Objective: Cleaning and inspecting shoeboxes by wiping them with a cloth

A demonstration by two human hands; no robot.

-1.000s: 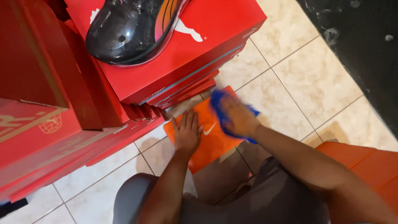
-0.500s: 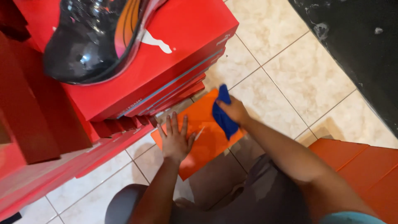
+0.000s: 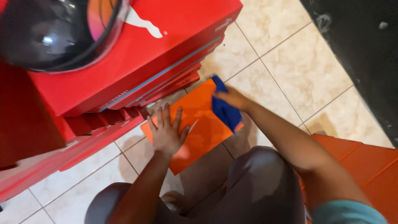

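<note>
Orange box (image 3: 199,124) on floor, frame centre. Left hand (image 3: 167,132) flat, fingers wide, pinning it. Right hand (image 3: 233,98) grips blue cloth (image 3: 226,110), now shifted toward box's right edge since 1 s ago; wiping continues.

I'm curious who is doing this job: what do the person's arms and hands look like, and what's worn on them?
Both hands are bare: the left hand and right hand wear no gloves, and no rings or watch are visible. Both forearms are uncovered. A teal short sleeve shows at the right upper arm; the left arm's sleeve is out of view.
</note>
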